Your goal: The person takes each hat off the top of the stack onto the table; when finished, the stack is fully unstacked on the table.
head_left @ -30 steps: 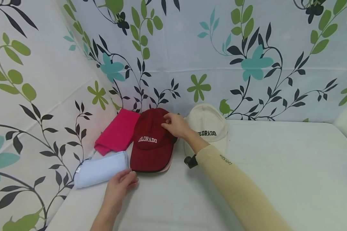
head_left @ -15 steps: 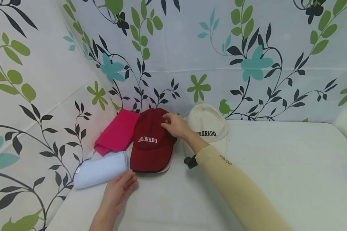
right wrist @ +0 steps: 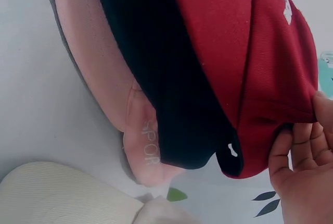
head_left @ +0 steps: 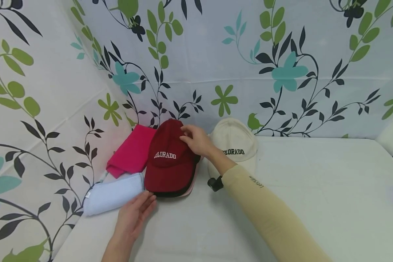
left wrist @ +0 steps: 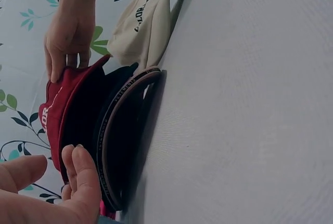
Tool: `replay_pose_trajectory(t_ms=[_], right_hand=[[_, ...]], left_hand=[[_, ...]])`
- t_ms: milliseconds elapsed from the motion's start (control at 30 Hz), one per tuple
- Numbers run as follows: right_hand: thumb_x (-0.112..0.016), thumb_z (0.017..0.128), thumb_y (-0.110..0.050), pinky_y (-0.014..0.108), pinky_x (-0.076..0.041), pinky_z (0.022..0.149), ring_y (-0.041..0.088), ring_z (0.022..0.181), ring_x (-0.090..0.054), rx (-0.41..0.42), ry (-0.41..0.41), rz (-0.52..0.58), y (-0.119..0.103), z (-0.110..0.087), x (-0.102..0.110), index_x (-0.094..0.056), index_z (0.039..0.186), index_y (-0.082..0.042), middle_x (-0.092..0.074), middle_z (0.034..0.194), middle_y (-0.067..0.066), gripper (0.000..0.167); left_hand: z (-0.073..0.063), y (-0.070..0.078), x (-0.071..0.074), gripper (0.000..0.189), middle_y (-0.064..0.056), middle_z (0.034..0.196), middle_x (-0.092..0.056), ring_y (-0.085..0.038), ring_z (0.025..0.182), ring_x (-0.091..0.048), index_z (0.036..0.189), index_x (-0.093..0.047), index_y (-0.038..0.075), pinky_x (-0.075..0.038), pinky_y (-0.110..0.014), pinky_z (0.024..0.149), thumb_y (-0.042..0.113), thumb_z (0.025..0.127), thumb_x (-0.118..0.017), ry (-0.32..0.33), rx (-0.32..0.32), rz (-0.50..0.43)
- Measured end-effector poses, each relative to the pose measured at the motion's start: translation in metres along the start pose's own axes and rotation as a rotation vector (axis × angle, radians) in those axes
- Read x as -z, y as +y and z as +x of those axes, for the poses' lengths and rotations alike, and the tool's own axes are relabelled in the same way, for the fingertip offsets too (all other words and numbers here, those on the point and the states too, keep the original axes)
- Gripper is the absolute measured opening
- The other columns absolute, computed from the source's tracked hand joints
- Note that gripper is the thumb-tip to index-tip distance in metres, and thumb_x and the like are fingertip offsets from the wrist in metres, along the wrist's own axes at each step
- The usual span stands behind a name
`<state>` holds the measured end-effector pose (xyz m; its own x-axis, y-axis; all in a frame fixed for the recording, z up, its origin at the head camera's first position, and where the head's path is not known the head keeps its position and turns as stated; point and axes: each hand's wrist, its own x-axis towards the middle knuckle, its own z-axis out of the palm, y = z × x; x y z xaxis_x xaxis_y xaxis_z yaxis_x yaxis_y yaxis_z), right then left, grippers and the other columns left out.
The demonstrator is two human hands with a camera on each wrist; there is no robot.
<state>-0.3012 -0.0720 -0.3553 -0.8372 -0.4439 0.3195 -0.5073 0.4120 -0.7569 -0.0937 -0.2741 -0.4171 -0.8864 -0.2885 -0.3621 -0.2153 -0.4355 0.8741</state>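
Note:
A red baseball cap (head_left: 166, 174) with white COLORADO lettering sits uppermost in a stack at the back left. Under it come a dark cap (right wrist: 151, 52) and a pink cap (right wrist: 91, 41); the red brim stands apart from the dark one. My right hand (head_left: 198, 141) pinches the side of the red crown between thumb and fingers, plainest in the right wrist view. Just in front of the brims is my left hand (head_left: 135, 214), fingers fairly straight and thumb apart. Whether its fingertips touch a brim I cannot tell.
A cream COLORADO cap (head_left: 233, 134) stands right of the stack, partly behind the right forearm. On the left lie a folded magenta cloth (head_left: 131, 150) and a light blue rolled towel (head_left: 112, 194). A patterned curtain (head_left: 186, 83) borders the white table (head_left: 314, 189).
The red cap has shifted slightly up and left with the right hand, and more of the dark brim shows beneath it. My left hand stays near the brim.

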Motion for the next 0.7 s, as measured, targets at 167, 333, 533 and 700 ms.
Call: replay_pose_trajectory(t_ms=[167, 333, 533, 700], right_hand=[[-0.065, 0.099, -0.009, 0.033, -0.05, 0.093, 0.025, 0.101, -0.059, 0.023, 0.024, 0.073, 0.003, -0.001, -0.001, -0.061, 0.132, 0.001, -0.062, 0.106, 0.012, 0.034], [-0.065, 0.099, -0.006, 0.032, -0.051, 0.095, 0.025, 0.105, -0.06, 0.048, 0.042, 0.142, 0.001, -0.002, 0.002, -0.061, 0.133, 0.001, -0.063, 0.114, 0.014, 0.035], [-0.065, 0.099, -0.006, 0.031, -0.051, 0.094, 0.024, 0.104, -0.06, 0.076, 0.057, 0.151, -0.003, -0.001, 0.006, -0.061, 0.133, 0.0, -0.064, 0.116, 0.014, 0.035], [-0.065, 0.098, -0.004, 0.03, -0.051, 0.095, 0.025, 0.105, -0.061, 0.113, 0.064, 0.18, -0.005, -0.001, 0.009, -0.061, 0.132, 0.002, -0.064, 0.119, 0.016, 0.035]], left_hand=[[0.0, 0.003, -0.002, 0.03, -0.002, 0.101, -0.068, -0.012, 0.099, -0.067, 0.132, -0.048, -0.002, -0.052, -0.031, 0.098, 0.011, 0.106, -0.054, -0.003, -0.012, -0.032], [0.001, 0.006, -0.004, 0.039, 0.0, 0.1, -0.068, -0.011, 0.099, -0.066, 0.14, -0.041, -0.001, -0.052, -0.03, 0.098, 0.011, 0.106, -0.054, -0.001, -0.025, -0.038], [0.002, 0.009, -0.006, 0.061, 0.002, 0.103, -0.065, -0.01, 0.097, -0.065, 0.155, -0.027, 0.004, -0.053, -0.029, 0.096, 0.015, 0.105, -0.058, -0.012, -0.047, 0.003], [0.002, 0.01, -0.007, 0.065, 0.001, 0.103, -0.065, -0.011, 0.094, -0.067, 0.155, -0.026, 0.011, -0.054, -0.029, 0.094, 0.019, 0.102, -0.063, -0.009, -0.062, 0.038]])
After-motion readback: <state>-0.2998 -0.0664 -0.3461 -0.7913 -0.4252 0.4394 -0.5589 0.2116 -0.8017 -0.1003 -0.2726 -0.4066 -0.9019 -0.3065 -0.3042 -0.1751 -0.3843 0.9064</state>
